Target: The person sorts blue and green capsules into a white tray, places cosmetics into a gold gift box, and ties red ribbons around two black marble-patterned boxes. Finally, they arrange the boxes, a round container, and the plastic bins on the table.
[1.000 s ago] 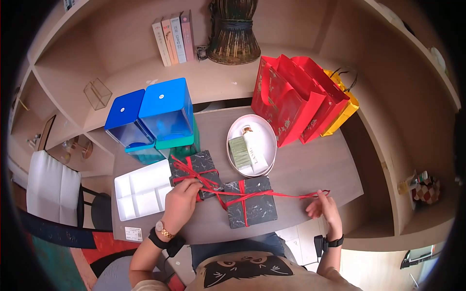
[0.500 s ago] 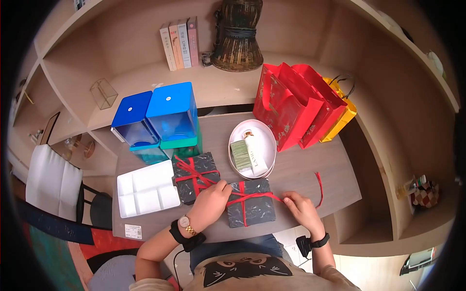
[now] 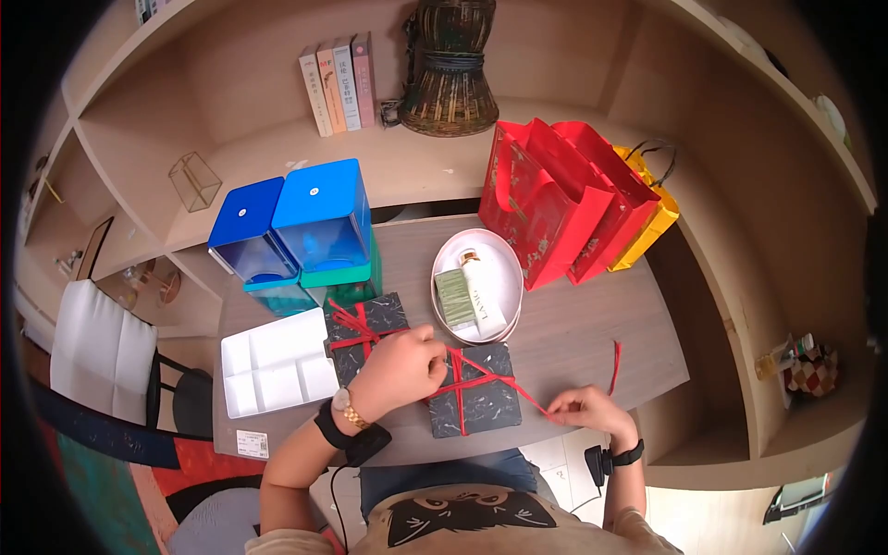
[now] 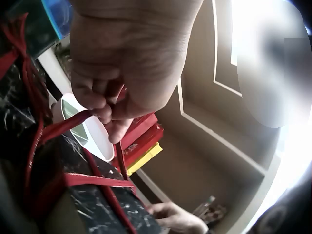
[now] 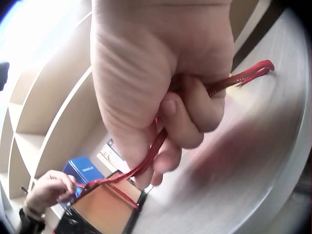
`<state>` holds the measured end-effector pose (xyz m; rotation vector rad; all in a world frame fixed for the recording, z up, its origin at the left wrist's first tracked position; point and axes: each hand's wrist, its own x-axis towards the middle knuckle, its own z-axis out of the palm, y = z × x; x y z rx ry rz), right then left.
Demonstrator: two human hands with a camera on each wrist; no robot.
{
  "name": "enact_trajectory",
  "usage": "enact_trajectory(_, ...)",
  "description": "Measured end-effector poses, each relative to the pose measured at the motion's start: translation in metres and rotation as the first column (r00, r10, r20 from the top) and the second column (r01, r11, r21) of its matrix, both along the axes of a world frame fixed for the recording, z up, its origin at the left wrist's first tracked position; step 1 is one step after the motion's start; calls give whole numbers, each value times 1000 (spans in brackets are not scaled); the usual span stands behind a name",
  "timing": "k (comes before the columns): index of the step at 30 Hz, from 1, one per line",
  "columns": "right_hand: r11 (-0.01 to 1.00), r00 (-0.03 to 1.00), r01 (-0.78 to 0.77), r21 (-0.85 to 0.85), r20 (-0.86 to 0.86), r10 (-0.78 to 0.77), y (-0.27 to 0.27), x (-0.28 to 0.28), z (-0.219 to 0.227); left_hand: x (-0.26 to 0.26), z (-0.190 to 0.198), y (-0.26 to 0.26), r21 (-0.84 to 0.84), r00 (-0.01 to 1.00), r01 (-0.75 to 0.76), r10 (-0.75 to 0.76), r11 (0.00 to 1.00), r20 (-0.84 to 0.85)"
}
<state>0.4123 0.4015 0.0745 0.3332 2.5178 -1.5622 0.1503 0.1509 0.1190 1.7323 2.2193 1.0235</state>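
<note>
A black marbled box (image 3: 476,407) lies near the table's front edge, with red ribbon (image 3: 525,396) crossed over its top. At its upper left corner my left hand (image 3: 402,365) pinches one length of ribbon, as the left wrist view shows between thumb and fingertips. Right of the box, my right hand (image 3: 587,410) grips the other length. In the right wrist view that ribbon (image 5: 152,155) runs through the curled fingers, its tail sticking out on the far side. A second marbled box (image 3: 387,310), tied with a red bow, is partly hidden behind my left hand.
An oval box (image 3: 435,301) holding a white tube (image 3: 481,291) and a green packet (image 3: 453,296) stands behind. To the left are a white divided tray (image 3: 277,356) and blue-lidded boxes (image 3: 319,194). Red gift bags (image 3: 546,213) and a yellow bag (image 3: 652,236) stand back right.
My left hand has moved right from the bowed box to the nearer box's corner. My right hand came in from the ribbon's end towards the box, then drew slightly down and right.
</note>
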Motion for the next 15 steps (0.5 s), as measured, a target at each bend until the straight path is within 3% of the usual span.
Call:
enact_trajectory(2,956,985,-167,-243,1,172,0,0,-7,17,1,5,48,930,-156,163,987,-329)
enact_trajectory(4,854,934,-336,-397,-21,358,-2,-7,2,24,-16,13,121,869,-210,242,970,-432)
enact_trajectory(5,794,967,-245,-556,-79,243,-11,-9,4,28,-23,17,160,832,-232,281,960,-479)
enact_trajectory(7,564,992,-91,-821,-125,-21,-34,-15,7,37,-25,24,257,836,-235,330,937,-438)
enact_trajectory(10,819,960,147,-555,-119,-253,-53,-44,15,50,-27,29,267,905,-243,317,933,-284)
enact_trajectory(12,904,902,338,-262,-185,-390,-61,-56,12,54,-28,31,178,970,-184,207,967,-124)
enact_trajectory(14,928,871,359,102,-394,-294,-68,-64,17,55,-33,30,83,991,-137,137,987,10)
enact_trajectory(15,882,852,379,280,-479,-214,-71,-69,20,56,-34,30,71,991,-132,129,989,45)
